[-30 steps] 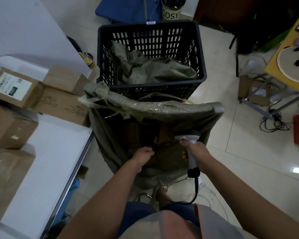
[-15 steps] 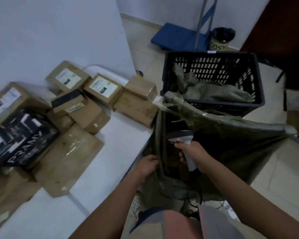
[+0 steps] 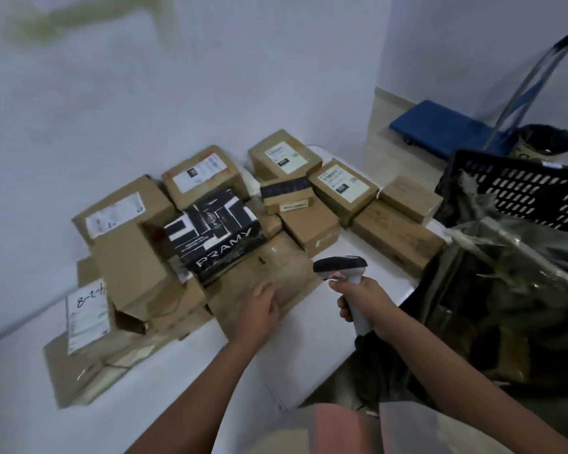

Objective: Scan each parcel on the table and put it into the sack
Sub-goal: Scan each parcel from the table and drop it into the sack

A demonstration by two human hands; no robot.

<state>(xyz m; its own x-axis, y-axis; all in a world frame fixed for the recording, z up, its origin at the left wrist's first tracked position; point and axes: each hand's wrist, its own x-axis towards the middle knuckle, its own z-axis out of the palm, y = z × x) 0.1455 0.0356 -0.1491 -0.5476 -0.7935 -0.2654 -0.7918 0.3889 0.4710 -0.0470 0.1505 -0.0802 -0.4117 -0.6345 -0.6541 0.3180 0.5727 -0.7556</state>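
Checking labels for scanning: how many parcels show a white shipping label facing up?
5: far-left box, back box, two right-rear boxes, near-left flat parcel. Others may be hidden.

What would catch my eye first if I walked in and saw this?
Probably the black box printed PRAMY, sitting on top of a heap of brown cardboard parcels on the white table. Next, the right hand gripping a scanner beside the green sack, while the left hand rests on a flat brown parcel.
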